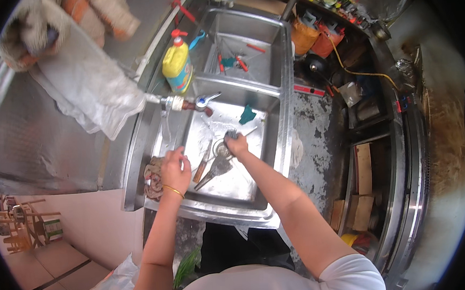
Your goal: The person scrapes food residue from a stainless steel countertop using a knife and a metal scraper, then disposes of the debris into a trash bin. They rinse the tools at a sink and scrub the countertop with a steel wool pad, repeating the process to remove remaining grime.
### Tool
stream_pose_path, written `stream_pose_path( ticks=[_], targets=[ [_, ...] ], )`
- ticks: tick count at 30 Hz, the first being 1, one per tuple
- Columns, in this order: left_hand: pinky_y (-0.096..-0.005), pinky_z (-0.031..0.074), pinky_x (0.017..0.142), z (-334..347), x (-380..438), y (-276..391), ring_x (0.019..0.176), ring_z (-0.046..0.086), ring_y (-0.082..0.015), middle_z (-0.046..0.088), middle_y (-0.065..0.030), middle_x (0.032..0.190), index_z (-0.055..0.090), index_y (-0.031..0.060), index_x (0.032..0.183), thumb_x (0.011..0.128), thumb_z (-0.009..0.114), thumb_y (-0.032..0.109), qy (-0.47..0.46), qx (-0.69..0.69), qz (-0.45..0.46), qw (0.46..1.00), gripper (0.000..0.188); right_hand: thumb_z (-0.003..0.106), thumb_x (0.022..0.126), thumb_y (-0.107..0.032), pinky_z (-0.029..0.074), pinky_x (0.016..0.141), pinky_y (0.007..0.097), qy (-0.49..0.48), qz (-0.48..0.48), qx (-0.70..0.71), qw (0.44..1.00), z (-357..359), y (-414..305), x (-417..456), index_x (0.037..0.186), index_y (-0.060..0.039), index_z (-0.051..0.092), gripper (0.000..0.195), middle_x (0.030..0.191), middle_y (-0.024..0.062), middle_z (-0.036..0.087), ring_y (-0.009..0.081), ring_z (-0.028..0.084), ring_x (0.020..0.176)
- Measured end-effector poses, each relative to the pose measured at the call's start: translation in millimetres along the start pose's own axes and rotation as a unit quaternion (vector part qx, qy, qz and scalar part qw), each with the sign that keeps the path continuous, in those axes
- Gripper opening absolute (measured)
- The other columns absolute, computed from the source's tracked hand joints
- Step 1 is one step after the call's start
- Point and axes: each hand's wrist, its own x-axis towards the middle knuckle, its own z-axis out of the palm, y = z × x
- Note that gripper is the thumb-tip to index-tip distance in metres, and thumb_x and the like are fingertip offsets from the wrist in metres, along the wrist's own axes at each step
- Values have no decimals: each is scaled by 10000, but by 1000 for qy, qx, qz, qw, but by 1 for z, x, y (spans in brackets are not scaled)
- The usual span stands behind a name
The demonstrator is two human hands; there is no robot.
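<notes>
My right hand (237, 144) is closed around a dark grey scouring pad (231, 134) low in the near basin of a steel double sink (271, 150), beside the drain (221, 149). My left hand (176, 170), a yellow bangle at its wrist, is raised over the basin's left edge with its fingers curled apart and nothing seen in them. A crumpled brown cloth (153, 179) lies by it on the sink's rim. Between my hands are a wooden-handled knife (202, 164) and a dark, flat spatula-like tool (217, 168). A green cloth piece (247, 115) lies farther back.
A brown tap (202, 106) with a lever reaches over the near basin. Behind it stands a yellow detergent jug (178, 64). The far basin holds red-handled tools (241, 63). White cloth (90, 82) hangs at the left; shelving with boxes (363, 168) stands at the right.
</notes>
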Motion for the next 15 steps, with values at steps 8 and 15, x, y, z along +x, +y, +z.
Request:
stream_pose_path(
  ticks=[8,15],
  targets=[
    [-418,352,913,34,95,135,1051,450,-369,479,-206,1154,429,4,1207,776,573,127,68,172,218,958,471,740,560,-335,393,938,410,-127,11,-86,988,-68,103,4,1323,31,144,1035,1289,374,195,496,404,1098],
    [-412,388,883,42,114,64,1026,498,-347,537,-176,1115,522,-11,1094,772,490,18,73,323,95,939,326,658,703,-245,489,722,470,-350,83,344,868,-99,90,-12,1214,-154,378,590,1159,78,461,240,466,1056]
  ],
)
